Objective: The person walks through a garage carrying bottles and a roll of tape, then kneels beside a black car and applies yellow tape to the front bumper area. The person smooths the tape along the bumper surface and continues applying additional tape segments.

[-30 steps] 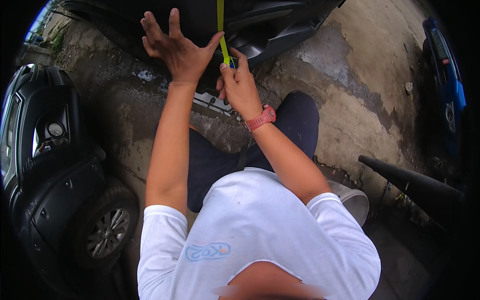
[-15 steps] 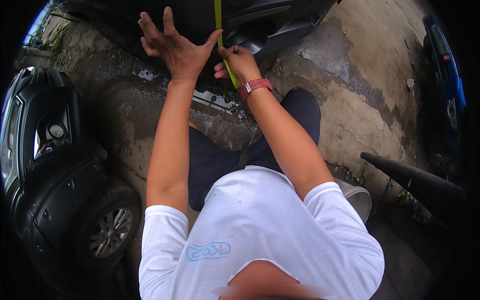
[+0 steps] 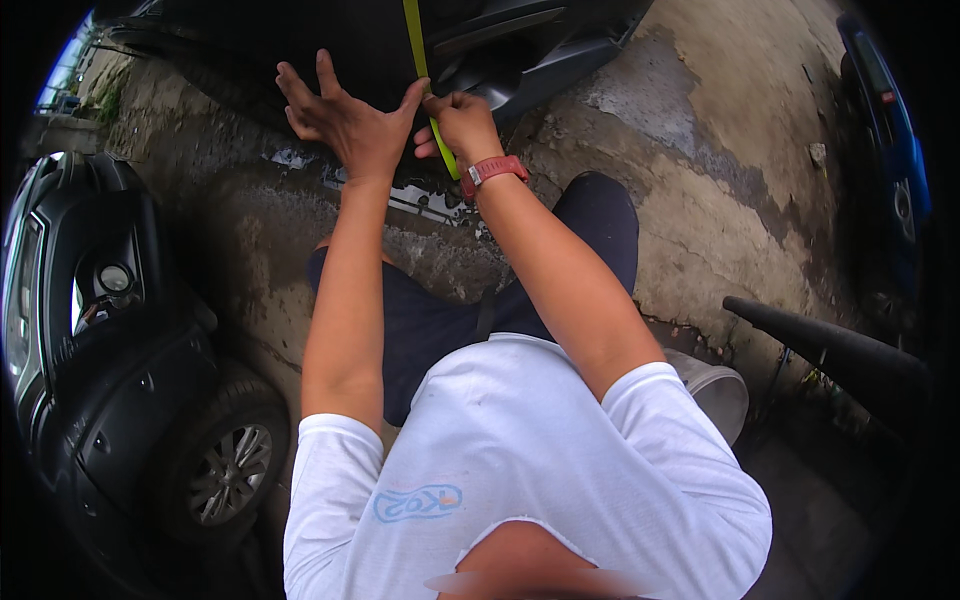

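Note:
A narrow yellow-green strip of tape (image 3: 416, 42) runs down across the dark car bumper (image 3: 570, 70) in front of me, and its lower end hangs free below my hands. My right hand (image 3: 468, 128), with a red watch on its wrist, pinches the strip between thumb and fingertips. To its left, my left hand (image 3: 360, 132) has its fingers spread wide, and the tip of its thumb meets the strip beside the right thumb. Whether the left thumb presses on the tape is hard to make out.
On the left stands a black car (image 3: 120, 310) with its front wheel (image 3: 232, 472). Far right is a blue vehicle (image 3: 903, 170). A dark pole-like bar (image 3: 820, 345) juts in at right, near a pale bucket (image 3: 722, 395). Wet patches and a puddle mark the concrete (image 3: 700, 190).
Both hands have come slightly lower and to the left in the picture, with the upper strip also shifted left. The right hand keeps its pinch, and the left fingers stay spread.

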{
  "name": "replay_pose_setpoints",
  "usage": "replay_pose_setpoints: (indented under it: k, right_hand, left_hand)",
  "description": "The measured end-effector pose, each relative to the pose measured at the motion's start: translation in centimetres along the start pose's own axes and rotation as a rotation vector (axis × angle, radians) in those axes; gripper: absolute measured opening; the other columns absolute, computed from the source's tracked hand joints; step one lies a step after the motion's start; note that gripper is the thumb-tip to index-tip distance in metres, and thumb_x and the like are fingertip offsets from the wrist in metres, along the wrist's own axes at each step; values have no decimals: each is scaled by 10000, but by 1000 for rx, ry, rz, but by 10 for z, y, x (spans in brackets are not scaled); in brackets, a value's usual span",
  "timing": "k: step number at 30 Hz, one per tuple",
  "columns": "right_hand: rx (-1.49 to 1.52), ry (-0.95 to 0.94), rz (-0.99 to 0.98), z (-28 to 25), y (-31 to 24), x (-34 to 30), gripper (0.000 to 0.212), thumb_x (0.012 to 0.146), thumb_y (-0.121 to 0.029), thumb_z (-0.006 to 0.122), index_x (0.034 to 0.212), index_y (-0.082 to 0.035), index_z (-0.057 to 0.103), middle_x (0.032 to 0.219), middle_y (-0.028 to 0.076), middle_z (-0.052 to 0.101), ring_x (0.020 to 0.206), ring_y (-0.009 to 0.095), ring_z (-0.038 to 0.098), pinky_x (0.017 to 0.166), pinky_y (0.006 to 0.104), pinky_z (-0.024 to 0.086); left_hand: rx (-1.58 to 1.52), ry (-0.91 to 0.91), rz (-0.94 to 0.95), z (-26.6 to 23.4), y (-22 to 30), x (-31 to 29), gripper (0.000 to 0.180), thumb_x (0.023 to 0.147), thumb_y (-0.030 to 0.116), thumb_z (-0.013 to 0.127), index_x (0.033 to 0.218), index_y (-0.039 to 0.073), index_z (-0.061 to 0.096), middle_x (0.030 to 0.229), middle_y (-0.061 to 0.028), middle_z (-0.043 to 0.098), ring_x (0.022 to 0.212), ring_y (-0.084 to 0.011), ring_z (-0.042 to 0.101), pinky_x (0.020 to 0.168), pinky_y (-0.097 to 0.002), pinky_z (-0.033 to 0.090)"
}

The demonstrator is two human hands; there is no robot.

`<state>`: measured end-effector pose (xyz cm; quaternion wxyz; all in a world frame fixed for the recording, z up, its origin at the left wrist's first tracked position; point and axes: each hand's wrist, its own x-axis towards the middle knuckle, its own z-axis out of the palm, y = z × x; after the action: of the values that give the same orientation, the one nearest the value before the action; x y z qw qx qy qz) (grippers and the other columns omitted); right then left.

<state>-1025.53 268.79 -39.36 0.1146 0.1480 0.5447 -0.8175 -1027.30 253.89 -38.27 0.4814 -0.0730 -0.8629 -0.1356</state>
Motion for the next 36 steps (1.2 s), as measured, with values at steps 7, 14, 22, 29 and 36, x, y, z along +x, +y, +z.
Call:
replay_pose_setpoints:
  k: [7, 14, 22, 29, 36]
  right_hand:
    - [49, 4, -2, 1, 4, 1, 280, 1119, -222, 712, 1000, 16, 624, 788, 196, 749, 564, 263, 746, 494, 363, 628]
    - [66, 12, 6, 1, 7, 0, 272, 1121, -222, 701, 1034, 27, 635, 791, 185, 747, 578, 259, 748, 507, 363, 623]
    - [130, 60, -58, 4, 20, -6, 234, 1100, -185, 657, 1040, 41, 670, 816, 153, 724, 599, 225, 715, 525, 345, 611]
    - [415, 268, 167, 10, 57, -6, 214, 1115, -204, 620, 1082, -9, 702, 844, 125, 717, 579, 221, 677, 580, 387, 612]
    - [309, 42, 202, -14, 97, -68, 191, 1155, -193, 591, 1227, -34, 669, 876, 85, 675, 742, 196, 721, 693, 390, 675]
  left_hand:
    - [28, -21, 7, 6, -2, -15, 1479, 691, 685, 1007, 1756, 134, 142, 1810, -369, 21, 1692, -546, 61, 1257, -739, 164]
    - [42, -58, 12, 4, -3, -18, 1491, 692, 658, 1019, 1763, 138, 123, 1802, -382, 17, 1688, -554, 67, 1249, -738, 177]
    - [37, -50, 10, 8, -2, -21, 1450, 733, 636, 994, 1782, 175, 105, 1820, -349, 5, 1706, -541, 2, 1246, -773, 154]
    - [69, -138, -49, 5, 6, -22, 1447, 792, 641, 952, 1803, 154, 38, 1824, -342, -34, 1711, -537, -40, 1278, -767, 75]
    - [69, -159, -79, 7, 10, -32, 1438, 821, 571, 957, 1802, 105, 14, 1825, -342, -69, 1710, -531, -48, 1280, -759, 74]
